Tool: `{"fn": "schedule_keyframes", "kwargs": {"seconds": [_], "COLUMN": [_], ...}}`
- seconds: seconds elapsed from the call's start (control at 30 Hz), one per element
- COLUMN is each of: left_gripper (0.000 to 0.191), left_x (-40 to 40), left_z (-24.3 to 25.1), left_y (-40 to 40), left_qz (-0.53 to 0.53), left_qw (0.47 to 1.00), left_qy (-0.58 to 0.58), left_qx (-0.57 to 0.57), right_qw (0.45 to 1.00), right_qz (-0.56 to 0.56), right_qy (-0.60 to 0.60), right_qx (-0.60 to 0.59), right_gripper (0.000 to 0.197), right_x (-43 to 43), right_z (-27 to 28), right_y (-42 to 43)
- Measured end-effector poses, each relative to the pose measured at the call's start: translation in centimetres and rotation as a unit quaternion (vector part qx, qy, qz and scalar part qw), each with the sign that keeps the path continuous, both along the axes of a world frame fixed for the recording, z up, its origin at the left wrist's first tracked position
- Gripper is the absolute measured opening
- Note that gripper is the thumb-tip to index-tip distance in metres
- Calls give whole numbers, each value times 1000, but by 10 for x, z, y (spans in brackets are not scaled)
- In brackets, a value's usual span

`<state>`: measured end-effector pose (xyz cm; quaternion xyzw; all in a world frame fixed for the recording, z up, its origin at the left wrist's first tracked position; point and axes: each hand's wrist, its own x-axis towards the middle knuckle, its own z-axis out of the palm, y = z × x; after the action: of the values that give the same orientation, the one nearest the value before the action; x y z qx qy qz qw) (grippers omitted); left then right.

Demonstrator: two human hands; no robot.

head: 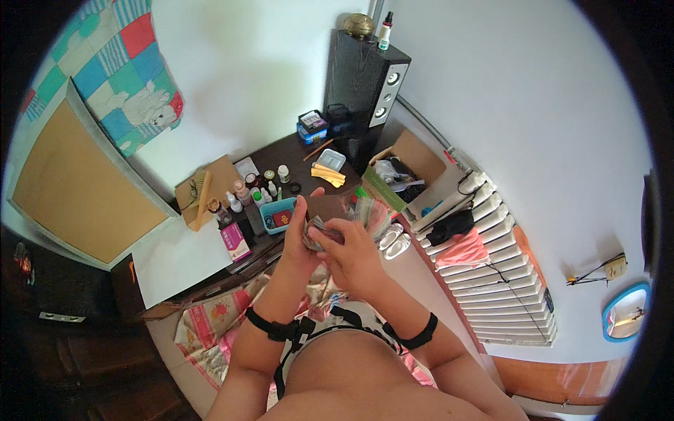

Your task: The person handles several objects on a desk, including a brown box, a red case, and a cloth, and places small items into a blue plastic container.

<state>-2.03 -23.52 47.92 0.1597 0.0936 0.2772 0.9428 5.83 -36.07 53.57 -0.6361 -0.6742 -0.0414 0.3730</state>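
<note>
Both hands are raised together in front of me, above the near edge of the dark table. My left hand (299, 231) holds a brown flat object (324, 207), perhaps a box or wallet, upright between thumb and fingers. My right hand (350, 252) pinches a crumpled greyish patterned cloth (313, 234) against its lower part. Fingers hide where cloth and brown object meet. Just left of the hands, a light-blue plastic basket (268, 227) on the table holds a red item (282, 218).
Bottles (242, 192), a wooden-handled brush (202, 202), a purple-and-white box (235, 242) and a yellow cloth (328, 175) lie on the table (279, 152). Right of it are an open cardboard box (421, 152), white shoes (395, 242) and a white radiator (505, 284). A black speaker (353, 79) stands behind.
</note>
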Motion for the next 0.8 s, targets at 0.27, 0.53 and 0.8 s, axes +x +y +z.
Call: {"fn": "schedule_keyframes", "kwargs": {"seconds": [0.27,0.53,0.8], "left_gripper": [61,52,52], "left_x": [-23,-23,-24], "left_z": [11,-7,-26], "left_y": [16,-19,-8], "left_qz": [56,14,51], "left_qw": [988,998,998], "left_qy": [-118,3,-37], "left_qx": [-87,68,4], "right_qw": [991,996,999], "right_qz": [-9,-37,-6], "right_qy": [131,64,-42], "right_qx": [-19,53,-25], "right_gripper": [35,42,63], "right_x": [-5,2,-20], "right_z": [-25,3,-29], "right_y": [-26,14,8]}}
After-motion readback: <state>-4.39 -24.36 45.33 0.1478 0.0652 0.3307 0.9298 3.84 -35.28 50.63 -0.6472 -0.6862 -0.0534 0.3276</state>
